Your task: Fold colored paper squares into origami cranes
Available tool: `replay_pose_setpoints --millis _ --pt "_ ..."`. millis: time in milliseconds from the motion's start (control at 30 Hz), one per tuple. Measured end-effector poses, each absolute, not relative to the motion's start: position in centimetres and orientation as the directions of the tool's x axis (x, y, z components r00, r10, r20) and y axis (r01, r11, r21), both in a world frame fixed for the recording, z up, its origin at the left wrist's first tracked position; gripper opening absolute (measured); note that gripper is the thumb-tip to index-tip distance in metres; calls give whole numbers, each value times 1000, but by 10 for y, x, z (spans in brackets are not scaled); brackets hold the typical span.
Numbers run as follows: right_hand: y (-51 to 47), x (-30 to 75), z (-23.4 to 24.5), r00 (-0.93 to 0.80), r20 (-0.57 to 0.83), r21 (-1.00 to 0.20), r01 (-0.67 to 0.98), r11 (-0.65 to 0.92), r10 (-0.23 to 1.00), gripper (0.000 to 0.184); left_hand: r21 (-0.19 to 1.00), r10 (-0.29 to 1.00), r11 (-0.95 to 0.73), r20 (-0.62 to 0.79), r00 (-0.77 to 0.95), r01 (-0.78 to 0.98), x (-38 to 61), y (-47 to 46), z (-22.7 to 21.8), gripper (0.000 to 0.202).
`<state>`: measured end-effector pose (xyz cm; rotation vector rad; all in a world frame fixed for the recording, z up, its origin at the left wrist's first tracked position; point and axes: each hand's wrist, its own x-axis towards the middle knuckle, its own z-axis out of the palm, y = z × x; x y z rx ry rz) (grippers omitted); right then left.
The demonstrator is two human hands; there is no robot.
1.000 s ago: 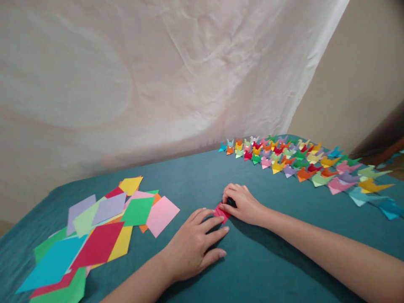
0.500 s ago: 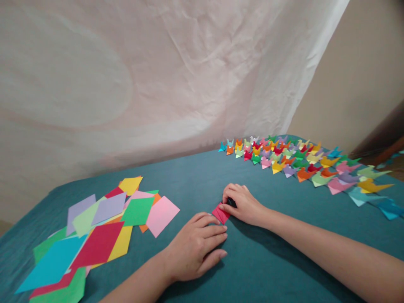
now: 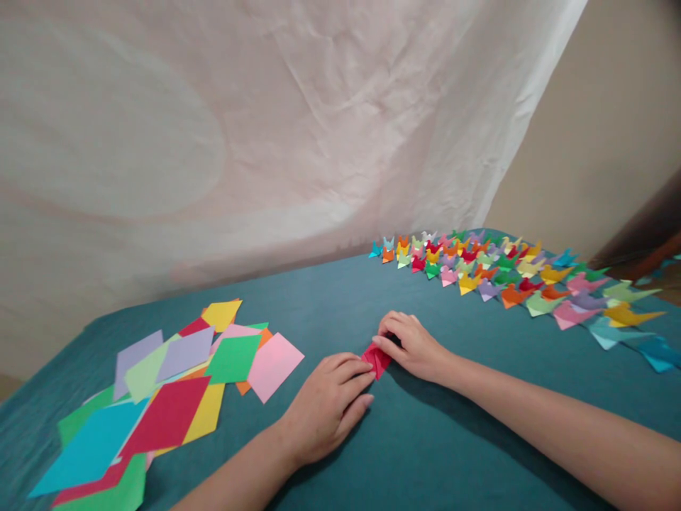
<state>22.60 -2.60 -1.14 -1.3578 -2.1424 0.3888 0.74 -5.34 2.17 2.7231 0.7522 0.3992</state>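
A small piece of red origami paper (image 3: 377,362), folded into a compact square with crease lines, lies on the teal cloth between my hands. My right hand (image 3: 412,344) grips its upper right edge, with thumb and bent fingers closed on it. From the left, my left hand (image 3: 333,404) reaches in palm down, its fingers stretched out and the tips touching the left side of the red paper. The left thumb is held apart, off the paper. Part of the right fingers' contact is hidden behind the thumb.
Loose coloured paper squares (image 3: 175,411) lie overlapping on the left of the table (image 3: 319,298). At the back right, several rows of folded paper birds (image 3: 479,262) stand close together. A pale hanging cloth (image 3: 266,142) borders the table's far side.
My left hand has drawn slightly left and its fingertips now touch the red paper's edge. The red paper has turned a little. My right hand keeps its hold, almost in place.
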Motion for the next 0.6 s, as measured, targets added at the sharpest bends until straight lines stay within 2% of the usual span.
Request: replay_pose_setpoints --millis 300,467,600 --pt "-42 225 1 -349 278 -456 772 442 895 19 359 529 -819 170 832 447 8 -54 25 33" --pt "-45 222 -1 -298 259 -493 777 391 919 18 356 534 -818 175 827 452 8 -55 24 33" --pt "-47 218 -8 -226 279 -540 767 347 933 15 359 590 -787 202 782 501 6 -54 18 33"
